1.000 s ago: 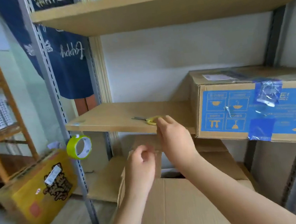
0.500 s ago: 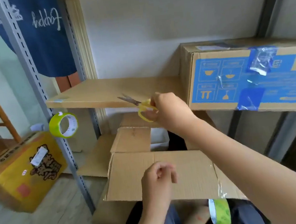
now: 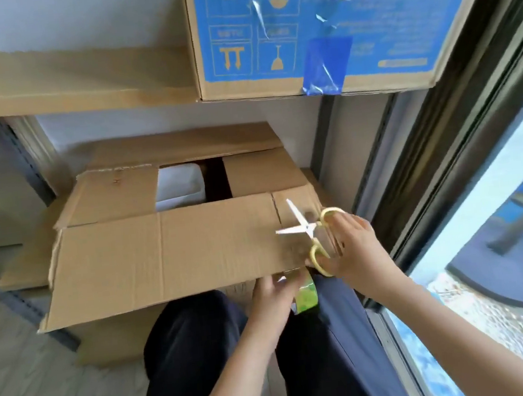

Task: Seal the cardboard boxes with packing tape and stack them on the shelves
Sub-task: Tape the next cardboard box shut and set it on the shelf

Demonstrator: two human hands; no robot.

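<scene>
Shelving fills the upper view: a tan shelf board [image 3: 73, 79] carries one blue-printed box [image 3: 310, 28] with blue and clear tape on its face, so at least one carton appears sealed and stacked. Below it, on a lower shelf, the open cardboard box [image 3: 169, 252] sits with its near flap folded over and the far flaps apart; a white container [image 3: 180, 187] shows through the gap. Right hand [image 3: 352, 246] grips yellow-handled scissors [image 3: 314, 234], blades spread, over the flap's right end. Left hand [image 3: 273, 296] holds the green tape roll [image 3: 305, 293] just under the flap edge, fingers curled around it. Judgement: this box not yet closed; taping and stacking remain.
</scene>
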